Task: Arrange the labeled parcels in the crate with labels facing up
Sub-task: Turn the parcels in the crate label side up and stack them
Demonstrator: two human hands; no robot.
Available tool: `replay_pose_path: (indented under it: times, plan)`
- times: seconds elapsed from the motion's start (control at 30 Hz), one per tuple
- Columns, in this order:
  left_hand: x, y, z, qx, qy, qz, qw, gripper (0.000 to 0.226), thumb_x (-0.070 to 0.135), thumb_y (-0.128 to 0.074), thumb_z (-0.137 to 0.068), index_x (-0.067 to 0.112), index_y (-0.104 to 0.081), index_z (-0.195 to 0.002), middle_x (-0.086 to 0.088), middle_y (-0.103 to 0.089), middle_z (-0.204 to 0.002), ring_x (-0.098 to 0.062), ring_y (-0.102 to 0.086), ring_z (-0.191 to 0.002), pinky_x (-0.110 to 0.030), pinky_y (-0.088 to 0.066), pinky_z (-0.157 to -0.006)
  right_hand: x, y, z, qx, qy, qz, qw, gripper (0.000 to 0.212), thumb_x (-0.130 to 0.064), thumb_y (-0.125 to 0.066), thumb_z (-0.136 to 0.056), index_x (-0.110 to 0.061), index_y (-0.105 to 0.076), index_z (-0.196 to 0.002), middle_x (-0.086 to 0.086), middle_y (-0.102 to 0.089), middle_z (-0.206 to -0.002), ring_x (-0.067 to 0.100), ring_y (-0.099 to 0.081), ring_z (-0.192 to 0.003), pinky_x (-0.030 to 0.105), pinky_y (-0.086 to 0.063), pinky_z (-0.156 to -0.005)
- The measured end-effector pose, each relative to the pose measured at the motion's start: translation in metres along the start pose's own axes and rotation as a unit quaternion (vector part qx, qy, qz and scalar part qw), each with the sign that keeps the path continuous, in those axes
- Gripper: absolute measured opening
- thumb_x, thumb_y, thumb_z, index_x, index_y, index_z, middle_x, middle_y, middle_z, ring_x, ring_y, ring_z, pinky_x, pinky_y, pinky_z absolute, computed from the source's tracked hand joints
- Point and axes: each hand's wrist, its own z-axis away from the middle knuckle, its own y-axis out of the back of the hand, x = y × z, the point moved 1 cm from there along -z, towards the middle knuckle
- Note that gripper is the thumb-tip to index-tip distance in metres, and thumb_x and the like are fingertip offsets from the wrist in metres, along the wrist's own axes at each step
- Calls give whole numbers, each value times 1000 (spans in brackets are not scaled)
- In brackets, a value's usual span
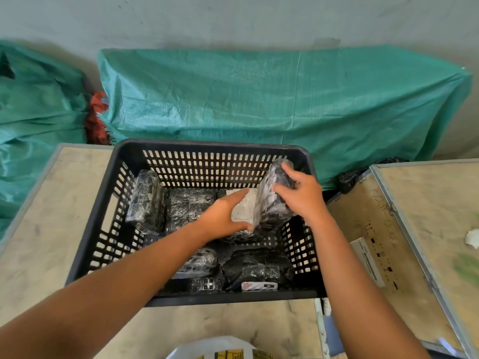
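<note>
A black slotted plastic crate (pixel 108 221) stands on a plywood table and holds several black parcels in clear wrap. My right hand (pixel 300 193) grips one such parcel (pixel 272 203), standing on edge at the crate's right side, its white label (pixel 242 208) facing left. My left hand (pixel 223 216) touches that label side, thumb under the parcel's lower edge. Another parcel (pixel 147 200) leans upright at the left wall. A flat one (pixel 190 203) lies in the middle. At the front lie two more, one (pixel 255 270) showing a white label strip (pixel 259 285).
Green woven sacks (pixel 259 99) lie against the wall behind the table, with a red net bag (pixel 97 117) between them. A second plywood crate lid (pixel 388 229) sits at the right. A white bag with yellow print (pixel 220 351) shows at the bottom edge.
</note>
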Motion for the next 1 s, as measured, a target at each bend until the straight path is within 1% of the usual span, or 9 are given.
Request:
replay_pose_path:
  times: [0.07,0.13,0.23,0.4,0.53,0.63,0.73,0.8,1.0]
  plan:
    - [21,-5,6,-9,-43,52,998,128,59,-86,-65,33,-6,-162,6,-22,-167,-14,-25,-150,-33,-24,-120,-11,6,4,13,-16,-100,995,71,-37,-83,-76,-41,-58,-142,-25,-74,-106,9,-77,-89,36,-65,-81]
    - [37,-11,7,27,-71,29,997,135,61,-84,-67,34,8,-161,4,-9,-170,-15,-14,-154,-36,-22,-122,-22,7,6,19,-23,-163,986,71,-39,-85,-74,-42,-60,-140,-23,-72,-121,3,-74,-97,31,-64,-82]
    - [48,-6,10,138,-112,-16,984,121,36,-83,-81,30,8,-161,-7,-24,-166,-24,-32,-148,-45,-42,-113,-33,6,7,16,-29,-204,978,70,-42,-86,-76,-41,-59,-141,-11,-59,-146,5,-71,-108,38,-62,-88]
    - [48,18,13,184,-204,33,961,101,18,-68,-90,37,2,-160,-22,-34,-152,-26,-46,-133,-32,-50,-104,-35,9,9,-22,-76,-309,948,61,-32,-73,-95,-31,-49,-151,13,-65,-135,29,-80,-85,40,-66,-66]
    - [46,35,14,207,-186,77,957,81,17,-62,-94,57,-22,-152,-14,-40,-145,-5,-44,-131,-16,-38,-109,-30,9,12,0,-14,-243,970,48,-28,-73,-96,-27,-61,-142,0,-79,-113,11,-79,-87,31,-64,-63]
    - [49,47,12,192,-116,184,957,72,11,-60,-97,67,-42,-138,-4,-49,-142,16,-41,-127,-7,-37,-104,-21,5,14,-12,73,-140,987,55,-24,-82,-87,-35,-63,-138,-4,-67,-134,5,-69,-109,31,-61,-87]
    - [46,54,9,169,-75,267,946,66,9,-59,-98,62,-48,-137,15,-57,-143,2,-46,-135,-27,-40,-111,-11,3,9,-63,97,-63,991,83,-39,-88,-78,-49,-46,-148,-5,-40,-160,17,-37,-145,41,-37,-116]
    - [40,52,10,153,-57,337,927,63,3,-58,-98,51,-52,-138,25,-57,-140,8,-47,-131,-21,-47,-102,-6,1,5,-119,72,-46,989,103,-52,-89,-68,-51,-35,-154,-7,-24,-168,16,-17,-156,47,-22,-123]
    - [14,39,-2,71,39,319,944,59,12,-58,-102,48,-44,-146,23,-40,-151,18,-58,-110,-16,-53,-88,24,-20,-11,-182,12,-87,979,107,-30,-94,-67,-34,-37,-158,-19,-41,-148,3,-40,-134,9,-47,-90]
